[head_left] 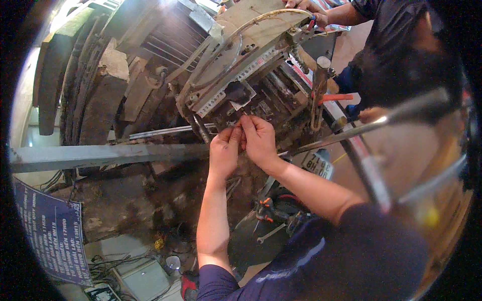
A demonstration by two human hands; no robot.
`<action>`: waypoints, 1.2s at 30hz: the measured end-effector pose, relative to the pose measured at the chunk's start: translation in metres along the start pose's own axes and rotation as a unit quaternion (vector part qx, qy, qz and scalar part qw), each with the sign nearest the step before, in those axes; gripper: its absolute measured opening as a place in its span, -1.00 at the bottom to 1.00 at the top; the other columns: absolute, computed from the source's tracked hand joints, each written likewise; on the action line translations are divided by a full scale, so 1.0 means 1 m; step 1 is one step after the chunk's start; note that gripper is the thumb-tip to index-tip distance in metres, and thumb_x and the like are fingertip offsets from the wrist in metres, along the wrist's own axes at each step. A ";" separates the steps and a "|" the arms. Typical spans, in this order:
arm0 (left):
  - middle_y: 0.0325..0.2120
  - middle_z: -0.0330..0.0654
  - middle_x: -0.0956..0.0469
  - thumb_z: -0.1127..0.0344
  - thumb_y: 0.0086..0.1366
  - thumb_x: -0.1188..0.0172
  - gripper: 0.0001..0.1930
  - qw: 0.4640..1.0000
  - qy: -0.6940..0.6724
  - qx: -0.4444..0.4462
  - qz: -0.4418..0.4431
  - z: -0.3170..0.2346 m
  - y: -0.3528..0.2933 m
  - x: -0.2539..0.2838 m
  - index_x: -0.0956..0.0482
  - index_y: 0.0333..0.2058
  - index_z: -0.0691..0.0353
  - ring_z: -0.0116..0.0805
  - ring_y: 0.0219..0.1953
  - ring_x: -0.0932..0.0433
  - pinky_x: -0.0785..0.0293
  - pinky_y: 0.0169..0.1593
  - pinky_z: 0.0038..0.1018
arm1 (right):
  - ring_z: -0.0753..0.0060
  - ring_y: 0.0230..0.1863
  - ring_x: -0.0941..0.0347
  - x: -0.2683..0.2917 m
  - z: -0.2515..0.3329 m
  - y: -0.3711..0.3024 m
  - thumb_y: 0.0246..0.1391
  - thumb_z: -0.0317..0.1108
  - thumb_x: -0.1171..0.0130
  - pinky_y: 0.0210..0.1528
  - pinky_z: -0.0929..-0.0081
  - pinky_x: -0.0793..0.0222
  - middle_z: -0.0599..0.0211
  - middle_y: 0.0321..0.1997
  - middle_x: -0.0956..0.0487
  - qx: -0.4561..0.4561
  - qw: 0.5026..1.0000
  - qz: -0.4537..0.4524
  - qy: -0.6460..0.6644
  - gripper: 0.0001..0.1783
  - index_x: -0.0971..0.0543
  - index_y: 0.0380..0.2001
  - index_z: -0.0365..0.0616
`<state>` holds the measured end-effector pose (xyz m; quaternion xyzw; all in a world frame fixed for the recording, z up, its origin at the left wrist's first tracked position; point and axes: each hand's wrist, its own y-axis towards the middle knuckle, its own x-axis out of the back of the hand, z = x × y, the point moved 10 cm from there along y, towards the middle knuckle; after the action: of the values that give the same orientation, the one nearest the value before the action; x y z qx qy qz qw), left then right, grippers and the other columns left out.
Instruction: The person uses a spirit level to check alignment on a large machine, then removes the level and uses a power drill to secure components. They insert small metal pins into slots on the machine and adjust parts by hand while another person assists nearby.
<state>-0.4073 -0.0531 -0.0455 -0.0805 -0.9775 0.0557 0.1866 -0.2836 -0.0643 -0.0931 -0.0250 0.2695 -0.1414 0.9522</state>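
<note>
My left hand [224, 152] and my right hand [259, 141] meet fingertip to fingertip at the front of a grimy metal machine [221, 100]. Both hands are closed, thumbs and fingers pinched together. Whatever is between the fingers is too small and hidden to name. Just beyond the fingertips lie dark, greasy metal parts and a torn pale plate [244, 103]. A ruler-like scale strip [213, 104] runs along the machine's edge above my hands. A grey metal bar [110, 156] reaches in from the left, ending beside my left hand.
A co-worker in dark clothes [401, 55] stands at upper right, one hand [321, 19] at the machine's far end. An orange lever [335, 97] juts out at right. Wooden beams [103, 83] lean at upper left. Below my right arm lie a wrench [270, 233] and an orange-black tool [265, 209].
</note>
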 end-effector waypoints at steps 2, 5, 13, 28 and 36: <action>-0.44 -0.33 -0.63 0.20 0.67 -0.19 -0.68 1.000 -0.016 0.018 0.001 0.006 0.002 0.000 -0.74 -0.14 0.37 -0.54 -0.38 -0.48 -0.40 -0.28 -0.48 | 0.72 -0.58 -0.36 -0.001 0.003 0.000 0.64 -0.15 -0.10 -0.54 0.57 -0.25 0.54 -0.56 -0.51 0.007 1.000 0.003 -0.003 -0.57 -0.66 -0.30 -0.22; -0.45 -0.33 -0.62 0.21 0.66 -0.19 -0.68 0.998 -0.040 0.044 0.004 0.011 0.002 0.001 -0.75 -0.15 0.37 -0.53 -0.39 -0.46 -0.39 -0.29 -0.47 | 0.71 -0.59 -0.36 -0.002 0.007 0.000 0.64 -0.14 -0.08 -0.54 0.57 -0.25 0.54 -0.56 -0.51 0.017 1.000 -0.003 -0.008 -0.56 -0.67 -0.30 -0.21; -0.48 -0.17 -0.73 0.11 0.57 -0.25 -0.61 0.992 0.107 0.054 -0.023 -0.013 0.002 0.016 -0.79 -0.26 0.38 -0.39 -0.40 -0.64 -0.51 -0.26 -0.36 | 0.72 -0.50 -0.40 -0.009 0.001 -0.004 0.64 -0.12 -0.08 -0.47 0.56 -0.30 0.55 -0.50 -0.57 -0.011 0.999 -0.013 0.043 -0.56 -0.68 -0.29 -0.20; -0.39 0.18 -0.70 -0.05 0.54 -0.23 -0.54 0.909 0.417 -0.009 0.018 -0.072 0.005 0.022 -0.77 -0.31 0.28 0.28 -0.27 -0.69 -0.58 -0.20 -0.03 | 0.71 -0.28 -0.45 -0.020 -0.006 0.001 0.61 -0.15 -0.11 -0.18 0.52 -0.41 0.54 -0.31 -0.65 0.005 0.991 0.021 0.128 -0.62 -0.68 -0.25 -0.19; -0.43 0.03 -0.69 0.19 0.50 -0.32 -0.73 0.919 0.332 -0.192 -0.090 -0.055 -0.009 0.018 -0.65 -0.34 0.25 0.19 -0.35 -0.68 -0.57 -0.31 -0.13 | 0.70 -0.46 -0.47 -0.008 0.013 -0.007 0.60 -0.16 -0.15 -0.41 0.57 -0.38 0.49 -0.37 -0.63 -0.028 0.998 -0.019 0.048 -0.65 -0.68 -0.22 -0.20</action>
<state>-0.4043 -0.0545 0.0129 -0.0406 -0.8545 -0.1801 0.4856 -0.2852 -0.0689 -0.0773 -0.0494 0.3183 -0.1530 0.9343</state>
